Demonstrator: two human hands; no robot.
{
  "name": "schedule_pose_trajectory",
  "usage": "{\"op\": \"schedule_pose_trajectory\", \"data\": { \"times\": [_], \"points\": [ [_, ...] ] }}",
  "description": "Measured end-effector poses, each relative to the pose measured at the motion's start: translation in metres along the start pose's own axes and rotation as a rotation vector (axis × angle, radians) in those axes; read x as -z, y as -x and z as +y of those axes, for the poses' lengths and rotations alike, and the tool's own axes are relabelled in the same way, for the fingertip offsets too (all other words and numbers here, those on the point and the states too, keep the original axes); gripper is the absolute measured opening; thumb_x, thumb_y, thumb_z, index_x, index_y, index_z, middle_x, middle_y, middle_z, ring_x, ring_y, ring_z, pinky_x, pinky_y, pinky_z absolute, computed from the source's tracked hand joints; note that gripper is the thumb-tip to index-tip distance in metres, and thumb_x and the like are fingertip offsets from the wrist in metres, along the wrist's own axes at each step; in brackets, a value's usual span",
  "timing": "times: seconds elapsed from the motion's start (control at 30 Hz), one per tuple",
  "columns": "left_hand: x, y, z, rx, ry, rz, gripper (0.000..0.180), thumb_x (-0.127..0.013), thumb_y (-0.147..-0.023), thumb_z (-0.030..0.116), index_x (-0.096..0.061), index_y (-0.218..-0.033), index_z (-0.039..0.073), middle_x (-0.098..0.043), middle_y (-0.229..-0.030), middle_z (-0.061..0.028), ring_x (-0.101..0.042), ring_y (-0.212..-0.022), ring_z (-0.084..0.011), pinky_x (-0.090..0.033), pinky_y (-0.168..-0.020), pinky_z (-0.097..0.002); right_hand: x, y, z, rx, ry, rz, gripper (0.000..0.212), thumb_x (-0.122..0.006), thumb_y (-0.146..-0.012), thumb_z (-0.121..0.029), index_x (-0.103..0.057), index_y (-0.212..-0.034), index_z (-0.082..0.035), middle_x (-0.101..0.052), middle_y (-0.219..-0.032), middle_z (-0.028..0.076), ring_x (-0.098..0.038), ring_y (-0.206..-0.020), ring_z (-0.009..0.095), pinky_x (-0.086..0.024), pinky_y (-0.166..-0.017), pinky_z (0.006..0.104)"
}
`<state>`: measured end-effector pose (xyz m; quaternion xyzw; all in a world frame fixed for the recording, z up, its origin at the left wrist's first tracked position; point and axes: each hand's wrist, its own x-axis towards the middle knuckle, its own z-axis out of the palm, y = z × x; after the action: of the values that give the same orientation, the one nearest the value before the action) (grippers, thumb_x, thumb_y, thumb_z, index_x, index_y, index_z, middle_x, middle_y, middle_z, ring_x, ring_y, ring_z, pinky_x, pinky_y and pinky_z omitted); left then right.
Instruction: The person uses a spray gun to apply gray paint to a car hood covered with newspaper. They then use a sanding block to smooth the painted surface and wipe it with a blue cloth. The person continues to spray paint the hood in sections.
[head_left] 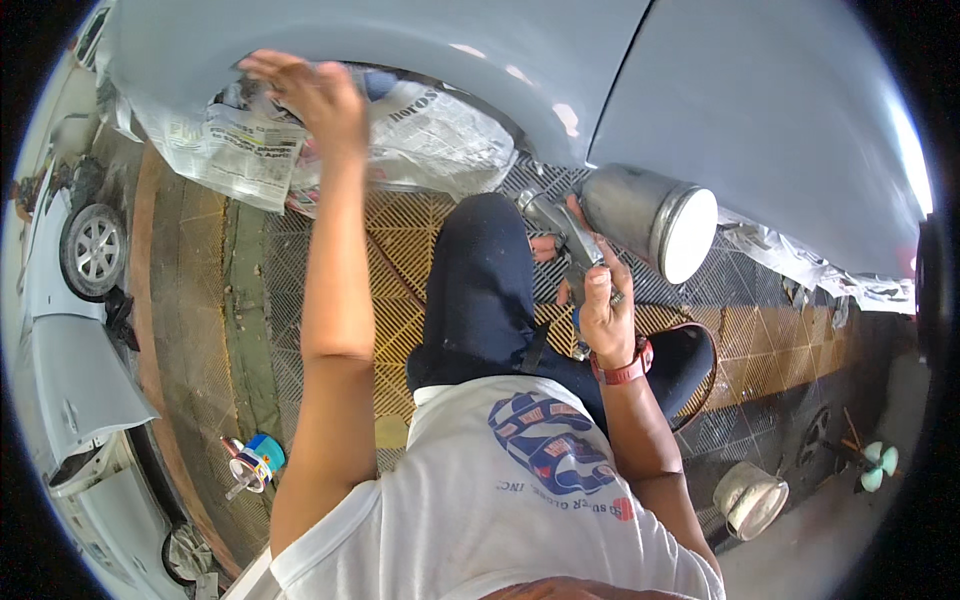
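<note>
My right hand (610, 310) grips a metal spray gun (567, 228), fingers wrapped round its handle. The gun's large silver cup (630, 212) tilts to the right, its pale round end facing me. My left arm reaches forward, and my left hand (310, 95), slightly blurred, has its fingers stretched out at the rim of the wheel arch on a grey car body panel (420, 35). Whether the fingertips touch the panel or stay just off it, I cannot tell. Newspaper sheets (240, 150) cover the wheel opening under that hand.
A hose (714, 370) curves beside my right knee over the patterned floor mats (400, 225). Behind on the left stand a blue-and-white can (262, 455) and another car's parts with a wheel (93, 250). A whitish bucket (750, 500) and a small fan (876, 466) are at right.
</note>
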<state>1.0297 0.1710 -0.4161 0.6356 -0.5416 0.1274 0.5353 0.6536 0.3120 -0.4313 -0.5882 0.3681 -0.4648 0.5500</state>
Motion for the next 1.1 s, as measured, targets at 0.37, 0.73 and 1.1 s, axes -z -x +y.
{"op": "schedule_pose_trajectory", "data": {
  "times": [0.37,0.73,1.1],
  "points": [
    [-0.14,0.167,0.096,-0.142,0.084,-0.419,0.119,-0.037,-0.11,0.075,0.011,-0.167,-0.017,0.017,-0.165,-0.0574,0.013,-0.158,-0.0718,0.002,-0.129,-0.0763,0.03,0.023,0.041,-0.044,0.028,0.155,0.104,-0.048,-0.107,-0.078,-0.041,-0.166,0.008,-0.078,-0.125,0.017,-0.075,-0.111,0.019,-0.056,-0.062,0.0225],
    [-0.246,0.301,0.117,0.178,0.064,-0.462,0.11,-0.044,-0.114,0.059,0.009,-0.164,-0.023,-0.001,-0.165,-0.0587,0.002,-0.162,-0.0665,-0.012,-0.133,-0.0695,0.058,0.045,0.054,-0.056,0.057,0.242,0.112,-0.044,-0.104,-0.085,-0.04,-0.167,0.008,-0.079,-0.122,0.014,-0.074,-0.109,0.017,-0.057,-0.063,0.0232],
    [-0.233,0.278,0.123,0.834,0.831,-0.386,0.103,-0.014,-0.113,0.074,0.025,-0.17,-0.003,0.03,-0.179,-0.0254,0.024,-0.168,-0.0355,0.011,-0.137,-0.0472,0.076,0.052,0.072,-0.049,-0.039,0.289,0.08,-0.048,-0.115,-0.06,-0.049,-0.165,0.003,-0.079,-0.121,0.012,-0.072,-0.089,0.011,-0.054,-0.061,0.0238]
  ]
}}
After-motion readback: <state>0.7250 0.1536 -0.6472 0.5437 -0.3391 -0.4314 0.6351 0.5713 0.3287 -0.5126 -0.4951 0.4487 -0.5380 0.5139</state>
